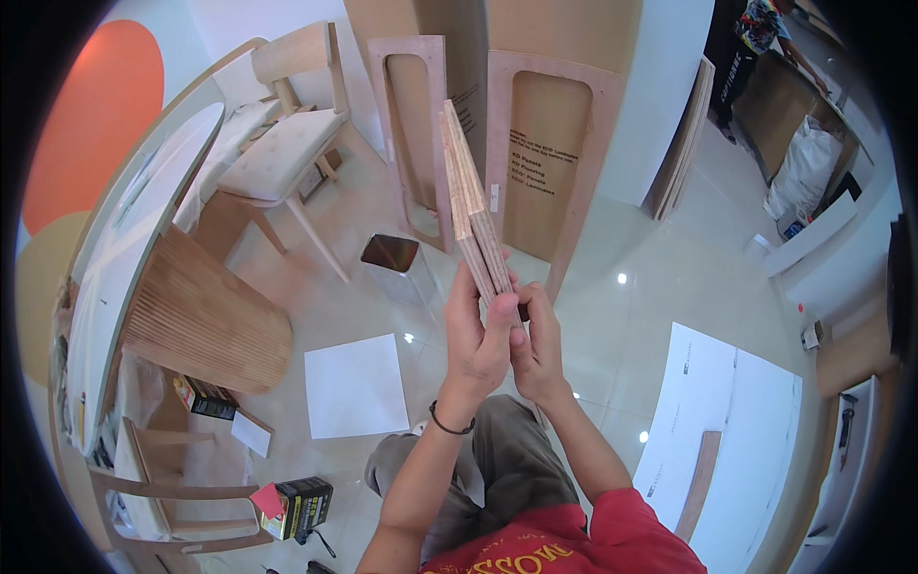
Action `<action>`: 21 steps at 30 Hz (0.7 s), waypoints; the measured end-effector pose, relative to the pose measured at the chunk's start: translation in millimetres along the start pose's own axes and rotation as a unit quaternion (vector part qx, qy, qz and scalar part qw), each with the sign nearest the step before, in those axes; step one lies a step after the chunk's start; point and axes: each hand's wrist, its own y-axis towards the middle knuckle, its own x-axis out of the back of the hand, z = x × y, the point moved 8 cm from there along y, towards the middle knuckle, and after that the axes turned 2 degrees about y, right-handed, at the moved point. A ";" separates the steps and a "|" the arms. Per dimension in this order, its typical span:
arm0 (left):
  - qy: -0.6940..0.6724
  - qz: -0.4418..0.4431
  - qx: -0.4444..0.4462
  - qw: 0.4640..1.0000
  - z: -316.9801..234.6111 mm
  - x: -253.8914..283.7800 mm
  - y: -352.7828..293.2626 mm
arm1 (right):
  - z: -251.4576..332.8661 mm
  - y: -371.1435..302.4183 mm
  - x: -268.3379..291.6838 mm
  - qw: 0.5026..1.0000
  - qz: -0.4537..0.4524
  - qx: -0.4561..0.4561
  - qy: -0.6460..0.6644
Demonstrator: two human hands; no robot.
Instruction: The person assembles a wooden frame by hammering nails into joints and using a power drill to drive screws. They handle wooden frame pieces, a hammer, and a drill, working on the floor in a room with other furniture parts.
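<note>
Both of my hands are closed around a pair of narrow plywood strips (470, 206), held edge-up and tilted away from me. The strips lie side by side, almost touching, with their layered edges showing. My left hand (480, 335) grips the near end from the left, thumb along the side. On the other side, my right hand (537, 344) wraps the same end, its thumb next to the left one. Beyond the strips stand two pinkish wooden frames with rounded openings, a left frame (380, 96) and a right frame (585, 158), leaning on brown cardboard.
A tin with a dark brown top (390, 251) stands on the floor, left of my hands, near a white square sheet (356, 387). At left are a chair (277, 172) and a table with a ribbed base (206, 311). White panels (755, 411) carry a wooden strip (698, 483). Another person (760, 29) stands far right.
</note>
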 end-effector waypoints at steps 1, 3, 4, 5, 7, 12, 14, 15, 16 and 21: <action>0.016 -0.006 -0.022 1.000 -2.6 0.9 -3.1 | 0.2 -4.6 3.0 1.000 0.001 -0.009 -0.022; 0.049 -0.021 -0.076 0.996 -10.4 4.0 -5.3 | 2.2 -6.7 5.4 0.999 -0.004 -0.009 -0.052; 0.047 -0.031 -0.080 0.995 -11.5 5.4 -6.3 | 3.6 -7.7 5.8 0.998 -0.010 -0.004 -0.059; 0.044 -0.040 -0.080 0.995 -10.9 5.0 -9.3 | 3.6 -9.7 7.7 0.998 -0.016 -0.002 -0.068; 0.046 -0.059 -0.080 0.994 -8.5 9.3 -15.4 | 5.1 -10.8 8.9 0.997 -0.014 0.011 -0.076; 0.068 -0.101 -0.076 0.990 -4.2 19.6 -30.0 | 8.2 -17.8 6.7 0.997 -0.003 0.006 -0.082; 0.064 -0.107 -0.076 0.989 -2.0 25.1 -31.0 | 7.9 -17.9 5.3 0.997 -0.008 0.002 -0.077; 0.062 -0.111 -0.076 0.989 -1.1 27.1 -31.2 | 7.9 -18.0 5.0 0.997 -0.010 0.004 -0.077; 0.059 -0.112 -0.070 0.989 1.2 27.5 -32.1 | 7.9 -18.2 4.9 0.997 -0.012 0.006 -0.076; 0.046 -0.116 -0.060 0.990 6.5 29.2 -34.0 | 8.8 -16.0 7.4 0.998 -0.013 -0.006 -0.063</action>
